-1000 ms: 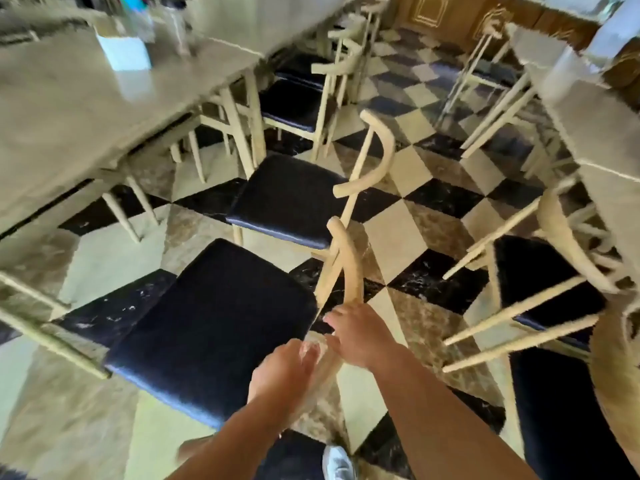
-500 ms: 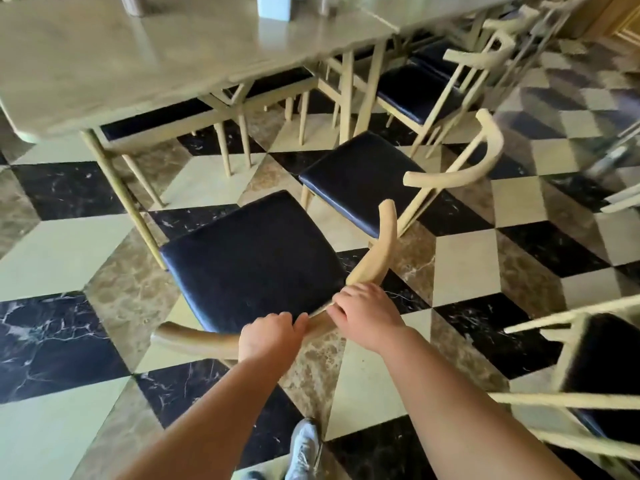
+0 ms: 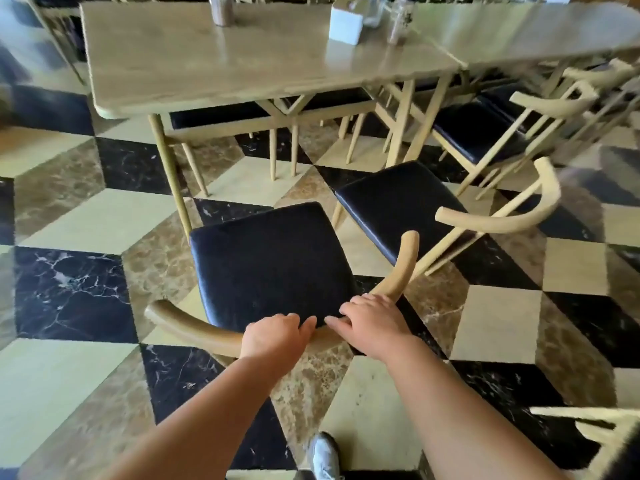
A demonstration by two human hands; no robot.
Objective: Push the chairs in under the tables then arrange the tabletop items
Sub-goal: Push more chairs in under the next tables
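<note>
A wooden chair with a black seat (image 3: 270, 261) stands in front of me, its front edge close to the near left leg of a light wooden table (image 3: 214, 64). My left hand (image 3: 275, 336) and my right hand (image 3: 375, 322) both grip the middle of its curved backrest (image 3: 187, 325), side by side. On the tabletop stand a white box (image 3: 346, 24), a brown shaker (image 3: 221, 10) and small bottles (image 3: 398, 27).
A second black-seated chair (image 3: 401, 199) stands pulled out just to the right. Another chair (image 3: 481, 129) is further right by an adjoining table (image 3: 519, 29). Chairs are tucked under the table's far side (image 3: 221, 117). A chair frame (image 3: 595, 434) is at bottom right. Chequered marble floor.
The view has swung left and the chair now faces the table squarely. Both hands stay on the backrest and the chair has moved toward the table.
</note>
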